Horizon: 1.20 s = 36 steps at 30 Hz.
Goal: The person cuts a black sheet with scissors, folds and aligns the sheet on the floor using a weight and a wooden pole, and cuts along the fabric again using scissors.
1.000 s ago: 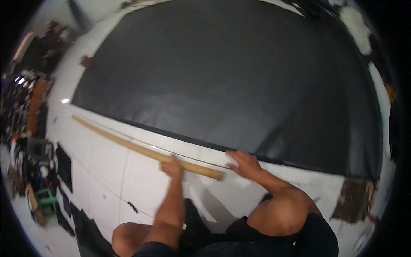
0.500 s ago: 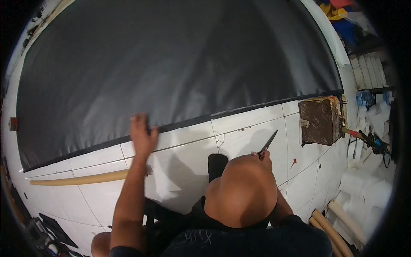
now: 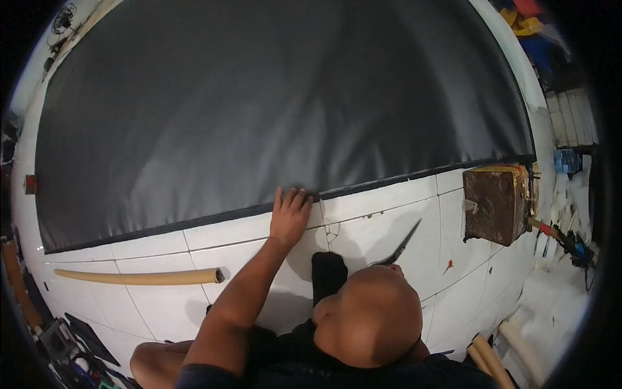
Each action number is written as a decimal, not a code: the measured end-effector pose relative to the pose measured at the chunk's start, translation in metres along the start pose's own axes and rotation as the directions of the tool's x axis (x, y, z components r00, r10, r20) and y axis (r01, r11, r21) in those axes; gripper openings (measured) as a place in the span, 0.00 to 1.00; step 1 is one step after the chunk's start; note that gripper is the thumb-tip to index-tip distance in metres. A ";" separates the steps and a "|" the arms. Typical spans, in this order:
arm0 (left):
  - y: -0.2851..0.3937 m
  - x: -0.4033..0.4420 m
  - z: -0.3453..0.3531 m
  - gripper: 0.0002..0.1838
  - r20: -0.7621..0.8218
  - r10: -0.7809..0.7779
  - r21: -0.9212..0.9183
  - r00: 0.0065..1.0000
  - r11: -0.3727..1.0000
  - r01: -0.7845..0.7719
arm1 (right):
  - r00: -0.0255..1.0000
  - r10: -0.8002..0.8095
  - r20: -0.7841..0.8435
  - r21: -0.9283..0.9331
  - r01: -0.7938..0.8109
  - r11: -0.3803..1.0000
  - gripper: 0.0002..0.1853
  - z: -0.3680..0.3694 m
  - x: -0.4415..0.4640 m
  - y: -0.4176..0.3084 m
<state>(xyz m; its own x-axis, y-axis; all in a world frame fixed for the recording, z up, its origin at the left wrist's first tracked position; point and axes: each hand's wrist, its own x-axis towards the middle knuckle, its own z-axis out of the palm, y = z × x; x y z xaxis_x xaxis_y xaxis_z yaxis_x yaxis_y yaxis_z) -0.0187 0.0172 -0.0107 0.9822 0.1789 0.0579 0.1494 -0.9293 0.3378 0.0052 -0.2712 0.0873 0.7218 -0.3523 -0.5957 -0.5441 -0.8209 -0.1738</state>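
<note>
A large sheet of black, leather-like material point(image 3: 272, 97) lies spread over the white tiled floor. On its near edge, left of the middle, rests my left hand point(image 3: 291, 215), fingers extended and slightly apart, holding nothing. My right hand point(image 3: 397, 269) is mostly hidden behind my bent knee point(image 3: 379, 311); only a little of its fingers shows. It is closed on what look like dark scissors point(image 3: 404, 241), whose pointed blade sticks out up and to the right above the tiles. Their handle is partly covered by the knee.
A brown, worn block point(image 3: 495, 204) stands at the sheet's right corner, with a tool point(image 3: 564, 243) beside it. A cardboard tube point(image 3: 142, 277) lies on the tiles at left. More rolls point(image 3: 492, 360) are at lower right. A small red block point(image 3: 30, 185) sits at the left edge.
My left hand has slid right along the sheet's near edge, uncovering the cardboard tube's end. My right hand has drawn back behind the knee with the scissors. The view has shifted slightly.
</note>
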 end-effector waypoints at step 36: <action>0.013 0.014 -0.010 0.13 -0.079 -0.112 -0.262 0.991 0.961 0.087 | 0.719 -0.419 0.555 0.291 0.304 0.907 0.27 0.078 -0.002 -0.062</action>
<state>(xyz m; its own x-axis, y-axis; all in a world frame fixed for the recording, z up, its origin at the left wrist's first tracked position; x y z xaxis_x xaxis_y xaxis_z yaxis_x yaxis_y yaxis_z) -0.0039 0.0112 0.0040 0.9471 0.3067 0.0942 0.1993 -0.7926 0.5762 0.0044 -0.1849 0.0383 0.5096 0.3405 -0.7902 -0.3982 -0.7207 -0.5674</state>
